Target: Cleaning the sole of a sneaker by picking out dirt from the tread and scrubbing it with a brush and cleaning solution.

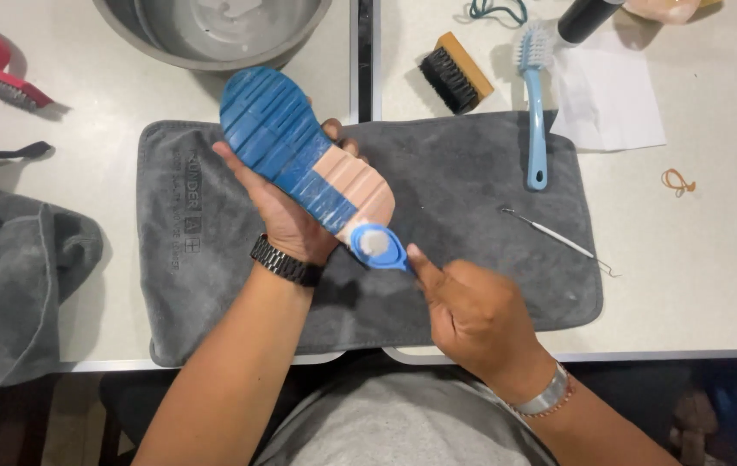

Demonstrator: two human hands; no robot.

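Near the desk's left edge lies a red brush (2,73) above a crumpled grey cloth (19,285). Over the grey towel (489,216) at the front edge, the left hand (286,216) grips a shoe (304,155), sole up. The right hand (472,311) is closed on a small blue brush (379,245) pressed to the heel. A long blue brush (537,103) lies toward the rear right.

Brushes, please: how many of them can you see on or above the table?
4: a red brush far left, a black-bristled wooden brush, a long light-blue brush beside it, and a small blue brush in the right hand.
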